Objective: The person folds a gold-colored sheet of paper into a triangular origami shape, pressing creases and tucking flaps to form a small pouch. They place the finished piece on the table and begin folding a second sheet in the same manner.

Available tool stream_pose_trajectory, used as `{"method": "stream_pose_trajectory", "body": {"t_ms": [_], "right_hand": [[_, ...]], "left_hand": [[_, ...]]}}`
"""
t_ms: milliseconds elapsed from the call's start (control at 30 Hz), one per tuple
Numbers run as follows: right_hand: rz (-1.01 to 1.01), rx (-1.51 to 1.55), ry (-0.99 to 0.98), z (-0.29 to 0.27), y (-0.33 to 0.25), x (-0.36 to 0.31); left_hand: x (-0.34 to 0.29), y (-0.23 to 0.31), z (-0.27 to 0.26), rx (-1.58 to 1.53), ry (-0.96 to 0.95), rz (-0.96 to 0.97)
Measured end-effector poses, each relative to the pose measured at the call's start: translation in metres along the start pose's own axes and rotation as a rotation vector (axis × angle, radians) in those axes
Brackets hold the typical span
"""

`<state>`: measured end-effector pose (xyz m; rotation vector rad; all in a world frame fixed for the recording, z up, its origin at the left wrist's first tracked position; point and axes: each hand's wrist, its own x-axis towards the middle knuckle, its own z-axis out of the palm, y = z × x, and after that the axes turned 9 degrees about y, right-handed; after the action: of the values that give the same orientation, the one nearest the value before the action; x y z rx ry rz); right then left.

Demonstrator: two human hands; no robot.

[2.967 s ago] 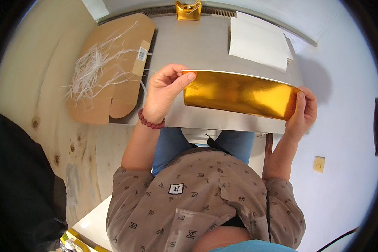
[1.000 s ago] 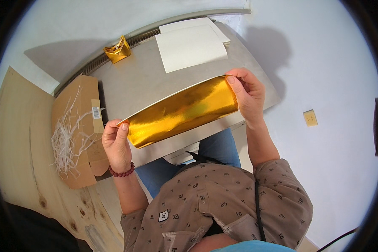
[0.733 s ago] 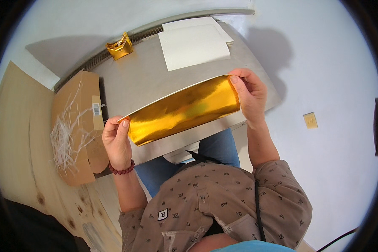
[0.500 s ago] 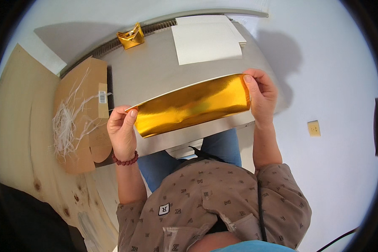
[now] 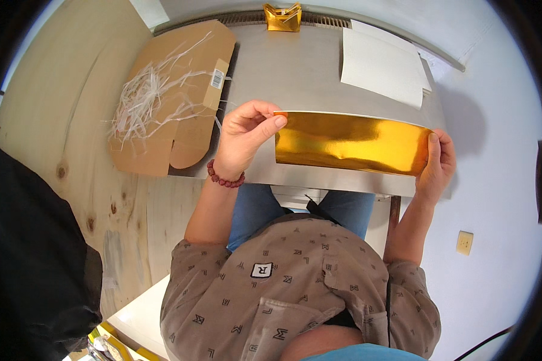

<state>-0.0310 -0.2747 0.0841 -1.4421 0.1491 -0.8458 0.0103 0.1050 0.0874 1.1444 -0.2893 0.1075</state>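
A sheet of shiny gold paper [image 5: 352, 143] is stretched between my hands above the near side of the grey table. Its upper edge shows a thin white line, and its lower edge hangs free. My left hand [image 5: 247, 133], with a dark red bead bracelet at the wrist, pinches the upper left corner between thumb and fingers. At the other end, my right hand [image 5: 437, 163] grips the right edge, thumb in front and the fingers partly hidden behind. A small folded gold paper piece [image 5: 282, 21] with pointed upper edges stands at the table's far side.
White sheets [image 5: 382, 63] lie stacked at the far right of the table [image 5: 283, 72]. On the left, a brown cardboard piece [image 5: 190, 114] carries a tangle of white shredded strips [image 5: 144, 99]. Something black [image 5: 39, 253] is at the lower left. A wall outlet [image 5: 464, 242] is at right.
The view has shifted, so the table and its things appear further right and up. The gold paper, still held in both hands, has gone from slanting up rightward to sloping slightly down rightward.
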Motion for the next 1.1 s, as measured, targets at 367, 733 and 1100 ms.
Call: {"method": "stream_pose_trajectory", "body": {"t_ms": [367, 733, 1100], "right_hand": [[-0.011, 0.036, -0.047, 0.002, 0.006, 0.0], [0.043, -0.171, -0.059, 0.011, 0.019, 0.001], [0.059, -0.796, -0.314, 0.036, 0.098, 0.024]], "left_hand": [[0.003, -0.005, 0.001, 0.016, 0.029, -0.005], [0.013, -0.011, -0.002, 0.172, 0.131, -0.089], [0.067, -0.062, 0.0, 1.335, -0.001, -0.176]]}}
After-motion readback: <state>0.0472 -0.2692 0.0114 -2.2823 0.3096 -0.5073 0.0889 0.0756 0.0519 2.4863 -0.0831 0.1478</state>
